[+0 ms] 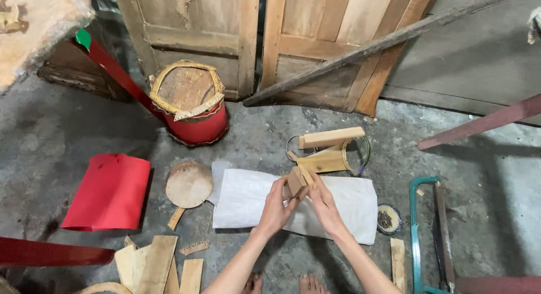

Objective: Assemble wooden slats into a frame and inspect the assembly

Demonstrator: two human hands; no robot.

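Both hands on small wooden block, over white sheet.
Left hand and right hand pinch wooden block above white sheet far edge; bare floor beyond.

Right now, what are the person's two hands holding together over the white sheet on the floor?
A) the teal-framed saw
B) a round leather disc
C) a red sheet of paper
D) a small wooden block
D: the left hand and right hand both grip a small wooden block above the white sheet; the red sheet, the saw and the round disc lie untouched on the floor.
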